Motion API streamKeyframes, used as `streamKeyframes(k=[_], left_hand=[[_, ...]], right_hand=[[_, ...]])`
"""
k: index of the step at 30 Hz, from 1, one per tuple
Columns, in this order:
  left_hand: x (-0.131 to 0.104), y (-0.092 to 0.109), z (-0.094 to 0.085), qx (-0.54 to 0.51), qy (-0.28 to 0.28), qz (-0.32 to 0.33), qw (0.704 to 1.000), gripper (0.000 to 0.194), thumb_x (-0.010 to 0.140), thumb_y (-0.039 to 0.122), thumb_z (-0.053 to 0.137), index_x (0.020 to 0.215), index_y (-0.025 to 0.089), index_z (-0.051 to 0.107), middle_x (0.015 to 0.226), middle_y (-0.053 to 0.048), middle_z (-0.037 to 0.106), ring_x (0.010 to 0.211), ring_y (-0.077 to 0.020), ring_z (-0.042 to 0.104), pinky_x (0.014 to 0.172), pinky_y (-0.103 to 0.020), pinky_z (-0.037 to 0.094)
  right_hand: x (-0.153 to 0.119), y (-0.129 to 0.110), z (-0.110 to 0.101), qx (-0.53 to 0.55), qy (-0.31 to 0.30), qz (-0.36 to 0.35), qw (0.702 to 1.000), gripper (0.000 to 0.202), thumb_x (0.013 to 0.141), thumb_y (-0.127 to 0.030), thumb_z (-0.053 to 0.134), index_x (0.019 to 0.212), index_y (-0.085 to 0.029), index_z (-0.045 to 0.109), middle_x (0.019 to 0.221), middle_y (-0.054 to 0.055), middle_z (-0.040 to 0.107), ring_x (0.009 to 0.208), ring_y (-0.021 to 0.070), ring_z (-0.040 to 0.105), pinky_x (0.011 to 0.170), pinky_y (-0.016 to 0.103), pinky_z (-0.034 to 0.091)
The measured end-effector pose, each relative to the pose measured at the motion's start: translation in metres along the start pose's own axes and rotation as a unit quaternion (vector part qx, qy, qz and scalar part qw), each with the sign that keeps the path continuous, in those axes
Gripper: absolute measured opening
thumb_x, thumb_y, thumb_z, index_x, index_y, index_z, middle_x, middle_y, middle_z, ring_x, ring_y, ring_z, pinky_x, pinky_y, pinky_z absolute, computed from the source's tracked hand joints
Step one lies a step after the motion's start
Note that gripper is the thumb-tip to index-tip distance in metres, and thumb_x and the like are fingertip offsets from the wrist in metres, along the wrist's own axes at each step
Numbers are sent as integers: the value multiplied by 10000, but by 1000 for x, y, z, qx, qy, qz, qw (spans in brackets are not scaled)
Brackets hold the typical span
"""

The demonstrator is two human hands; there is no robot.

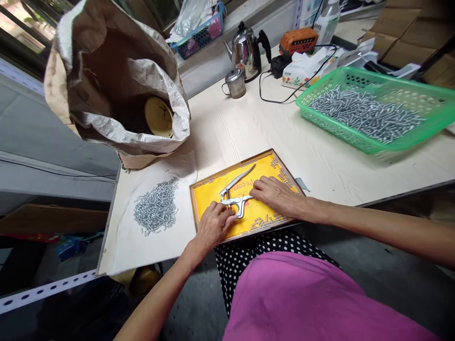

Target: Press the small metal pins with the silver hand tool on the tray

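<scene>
A pair of silver spring-loaded hand pliers (241, 204) lies over the yellow bottom of a shallow tray (194, 201), its two handles spread apart. My left hand (215, 222) is closed at the head of the pliers, thumb and fingers around its lower left end. The fingers of my right hand (272, 193) are bent in at the tip of the lower handle. A small red part shows near the jaws, partly covered by my left fingers. Small metal pins (268, 220) lie along the tray's near edge and in its right corner.
Left of the tray is a heap of small metal pins (156, 207). Behind it stands a large open paper sack (152, 147) with a yellow bowl (158, 117) inside. A green basket (369, 144) holds more metal pieces. A kettle (245, 54) and metal cup (235, 84) stand behind.
</scene>
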State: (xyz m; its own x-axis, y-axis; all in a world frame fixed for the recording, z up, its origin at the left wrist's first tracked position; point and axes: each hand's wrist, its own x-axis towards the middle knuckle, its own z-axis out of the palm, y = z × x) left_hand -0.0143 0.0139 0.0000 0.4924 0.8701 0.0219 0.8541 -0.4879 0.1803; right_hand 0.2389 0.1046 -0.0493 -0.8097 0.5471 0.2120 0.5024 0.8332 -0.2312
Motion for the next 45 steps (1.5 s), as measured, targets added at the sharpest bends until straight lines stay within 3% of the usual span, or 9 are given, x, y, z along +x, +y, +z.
streamKeyframes(k=[5, 10, 13, 18, 21, 24, 27, 33, 45], left_hand=[[-11, 3, 7, -40, -1, -9, 999, 345, 1052, 339, 418, 1189, 178, 691, 1020, -98, 696, 926, -222, 583, 816, -365, 541], [-1, 19, 12, -134, 11, -164, 977, 393, 1055, 341, 412, 944, 180, 752, 972, -88, 701, 938, -218, 608, 855, -361, 525], [-3, 17, 9, -157, -18, -195, 968, 398, 1051, 311, 427, 857, 170, 745, 919, -77, 699, 902, -207, 612, 859, -354, 510], [-26, 7, -4, -7, 2, -171, 985, 344, 1028, 238, 455, 834, 157, 727, 946, -105, 667, 911, -226, 561, 815, -349, 485], [-32, 0, -12, 111, -6, -183, 977, 322, 1016, 257, 479, 826, 162, 721, 932, -117, 653, 899, -246, 539, 764, -357, 458], [-25, -24, -19, 194, -21, -244, 950, 299, 1009, 253, 479, 865, 162, 725, 941, -128, 661, 905, -271, 544, 745, -374, 431], [-15, -67, -27, 230, -2, -332, 915, 279, 999, 215, 464, 996, 152, 736, 1018, -144, 677, 986, -304, 552, 775, -384, 418], [-3, -141, -32, 175, 18, -460, 870, 334, 1002, 280, 449, 1043, 116, 736, 1078, -163, 704, 1056, -319, 566, 838, -377, 439], [18, -165, -31, 149, -51, -473, 867, 266, 918, 185, 510, 992, 124, 758, 1093, -184, 719, 1067, -303, 640, 825, -336, 495]], right_hand=[[-2, 0, 3, -13, 38, -17, 999, 153, 991, -140, 483, 954, -184, 625, 916, 77, 612, 863, 221, 479, 746, 337, 352], [-4, -1, 4, 8, 60, -21, 998, 167, 997, -126, 463, 922, -169, 606, 887, 77, 608, 834, 214, 471, 740, 329, 348], [-5, -1, 3, 29, 64, -18, 997, 164, 999, -132, 463, 915, -165, 600, 877, 73, 602, 804, 204, 465, 732, 323, 344], [-5, 3, 5, 37, 67, -23, 997, 185, 999, -126, 453, 902, -178, 602, 866, 60, 595, 803, 204, 469, 722, 321, 322], [-6, 4, 10, 36, 75, -20, 996, 195, 1006, -136, 447, 905, -182, 607, 858, 57, 586, 798, 208, 468, 721, 328, 317], [-7, 4, 12, 42, 85, -21, 995, 189, 1010, -145, 442, 932, -178, 611, 862, 59, 578, 798, 211, 475, 719, 331, 318], [-7, 3, 12, 44, 82, -25, 995, 179, 1003, -134, 442, 954, -173, 610, 876, 66, 577, 800, 217, 481, 719, 334, 323], [-5, 1, 13, 32, 86, -19, 996, 200, 1004, -130, 419, 934, -184, 598, 872, 68, 570, 793, 226, 476, 720, 342, 328], [-4, 0, 14, 24, 85, -13, 996, 150, 994, -146, 468, 940, -179, 603, 877, 68, 570, 796, 224, 469, 717, 343, 326]])
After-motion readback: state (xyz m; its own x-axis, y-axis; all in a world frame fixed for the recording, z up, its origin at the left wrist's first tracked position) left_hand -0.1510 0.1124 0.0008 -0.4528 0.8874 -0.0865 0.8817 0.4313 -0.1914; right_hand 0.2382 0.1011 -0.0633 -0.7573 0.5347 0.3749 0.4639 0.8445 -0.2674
